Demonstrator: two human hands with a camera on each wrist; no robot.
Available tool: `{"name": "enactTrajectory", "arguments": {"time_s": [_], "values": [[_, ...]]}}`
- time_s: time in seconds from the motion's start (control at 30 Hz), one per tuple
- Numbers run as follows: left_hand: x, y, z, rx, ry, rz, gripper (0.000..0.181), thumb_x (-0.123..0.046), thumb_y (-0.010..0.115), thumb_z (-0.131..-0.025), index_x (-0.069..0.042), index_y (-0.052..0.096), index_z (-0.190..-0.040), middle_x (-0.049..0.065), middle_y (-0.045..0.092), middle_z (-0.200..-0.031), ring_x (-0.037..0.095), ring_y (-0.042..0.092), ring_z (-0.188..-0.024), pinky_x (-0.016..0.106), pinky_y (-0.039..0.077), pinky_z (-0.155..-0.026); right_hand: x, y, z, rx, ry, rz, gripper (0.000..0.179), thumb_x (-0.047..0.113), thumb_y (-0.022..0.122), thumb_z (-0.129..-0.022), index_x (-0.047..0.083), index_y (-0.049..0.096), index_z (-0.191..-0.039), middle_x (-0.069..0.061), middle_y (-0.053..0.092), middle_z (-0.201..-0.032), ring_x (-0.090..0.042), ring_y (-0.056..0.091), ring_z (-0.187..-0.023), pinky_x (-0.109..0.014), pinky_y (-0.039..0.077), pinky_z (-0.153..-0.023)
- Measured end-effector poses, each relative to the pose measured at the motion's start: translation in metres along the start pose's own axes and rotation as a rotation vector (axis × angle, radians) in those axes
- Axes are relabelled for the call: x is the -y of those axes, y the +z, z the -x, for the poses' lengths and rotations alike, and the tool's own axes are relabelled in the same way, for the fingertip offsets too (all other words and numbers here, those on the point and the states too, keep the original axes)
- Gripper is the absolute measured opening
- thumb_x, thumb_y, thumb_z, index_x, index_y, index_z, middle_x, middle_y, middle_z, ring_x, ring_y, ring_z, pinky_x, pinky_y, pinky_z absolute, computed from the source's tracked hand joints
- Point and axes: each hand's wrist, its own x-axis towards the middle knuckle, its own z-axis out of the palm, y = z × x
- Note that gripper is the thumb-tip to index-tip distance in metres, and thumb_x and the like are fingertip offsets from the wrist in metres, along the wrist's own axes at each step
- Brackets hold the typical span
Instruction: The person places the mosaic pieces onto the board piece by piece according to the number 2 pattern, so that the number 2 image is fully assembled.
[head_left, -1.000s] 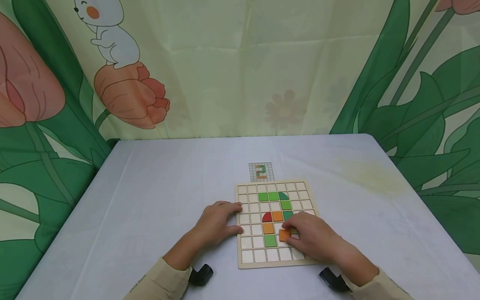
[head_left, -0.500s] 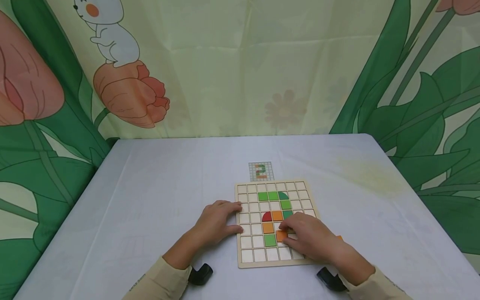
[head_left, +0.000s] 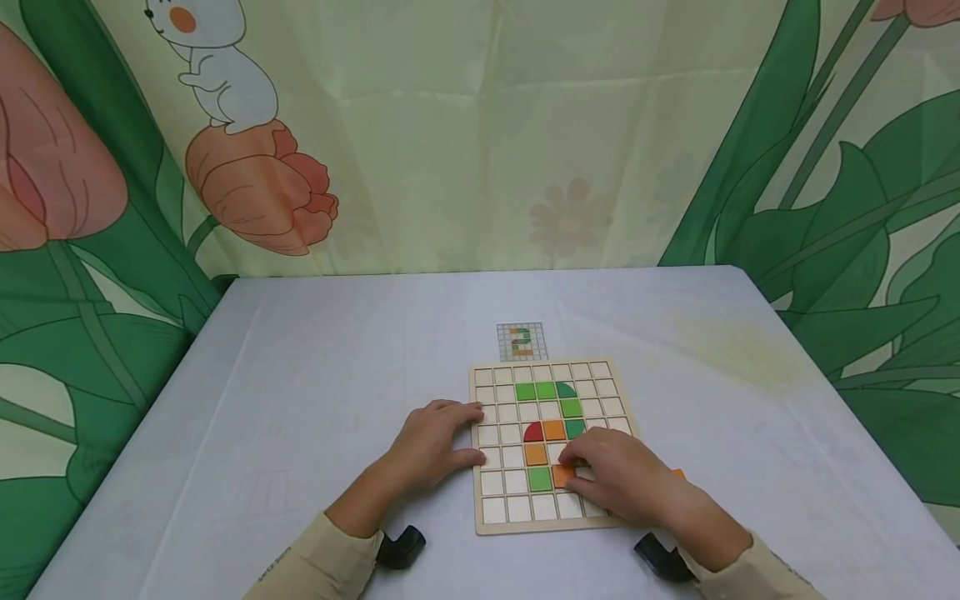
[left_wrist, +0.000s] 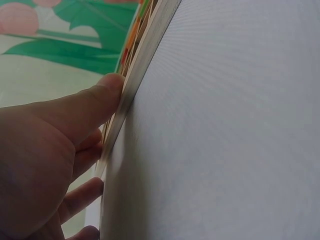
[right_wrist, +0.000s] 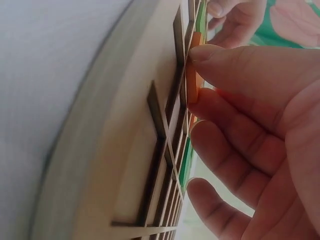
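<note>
A wooden grid board (head_left: 528, 528) lies on the white table. My left hand (head_left: 431, 446) touches its left edge, index finger and thumb spread apart; in the left wrist view the thumb and fingers rest against the board's edge (left_wrist: 142, 65). Between thumb and finger my right hand (head_left: 622, 471) pinches an orange square tile (head_left: 563, 477), just right of a light green tile (head_left: 539, 479). In the right wrist view this orange tile (right_wrist: 192, 75) stands proud of the grid. Other squares, a red rounded tile (head_left: 533, 432) and a dark green rounded tile (head_left: 566, 389) fill some cells.
Behind the board lies a small card (head_left: 522, 342) printed with a coloured figure on a grid. A bit of an orange piece (head_left: 678, 473) shows behind my right wrist. Black camera mounts (head_left: 401, 547) sit at both wrists. A printed curtain (head_left: 480, 150) hangs behind the table.
My right hand has shifted slightly left, bringing the orange tile beside the light green one and a little lower. The left hand has stayed at the board's edge.
</note>
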Motion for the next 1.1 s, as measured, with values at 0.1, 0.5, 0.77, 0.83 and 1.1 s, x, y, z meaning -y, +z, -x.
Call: {"name": "enactTrajectory", "arguments": {"time_s": [0.1,0.5,0.77,0.83,1.1], "values": [[0.000,0.000,0.000,-0.001,-0.002,0.003,0.057,-0.034,0.083,-0.083,-0.013,0.063,-0.133,-0.002,0.060,-0.139,0.025,0.050,-0.128,0.050,0.039,-0.103,0.001,-0.001,0.000,0.017,-0.004,-0.004,0.011,0.021,0.077,-0.087,0.018,0.073,-0.096,0.014,0.063,-0.090,-0.009,0.058,-0.087,-0.038,0.051,-0.081],[0.000,0.000,0.000,0.002,-0.004,0.000,0.057,-0.035,0.082,-0.084,-0.013,0.063,-0.133,-0.002,0.059,-0.139,0.025,0.050,-0.128,0.049,0.040,-0.103,0.003,-0.002,0.001,0.026,0.015,-0.017,0.017,0.021,0.078,-0.086,0.014,0.073,-0.101,0.010,0.066,-0.096,-0.015,0.060,-0.094,-0.041,0.051,-0.087],[0.000,0.000,0.001,-0.003,0.002,-0.009,0.058,-0.034,0.083,-0.083,-0.013,0.064,-0.133,-0.002,0.060,-0.139,0.025,0.051,-0.127,0.049,0.041,-0.102,0.000,-0.004,0.005,-0.002,0.045,-0.053,0.019,0.020,0.076,-0.087,0.014,0.072,-0.105,0.009,0.065,-0.101,-0.014,0.059,-0.095,-0.040,0.051,-0.087],[0.000,0.000,0.001,-0.005,0.005,-0.010,0.058,-0.034,0.083,-0.083,-0.013,0.064,-0.133,-0.002,0.060,-0.139,0.025,0.051,-0.127,0.050,0.041,-0.102,-0.002,-0.006,0.006,-0.004,0.072,-0.068,0.021,0.020,0.076,-0.087,0.014,0.072,-0.106,0.008,0.065,-0.103,-0.013,0.059,-0.094,-0.040,0.051,-0.086],[-0.001,0.000,0.001,-0.006,0.006,-0.005,0.057,-0.034,0.083,-0.083,-0.013,0.064,-0.133,-0.001,0.060,-0.139,0.026,0.051,-0.127,0.050,0.040,-0.102,-0.013,-0.014,0.013,-0.029,0.109,-0.106,0.024,0.018,0.077,-0.086,0.013,0.071,-0.109,0.008,0.065,-0.103,-0.010,0.058,-0.088,-0.038,0.052,-0.082]]}}
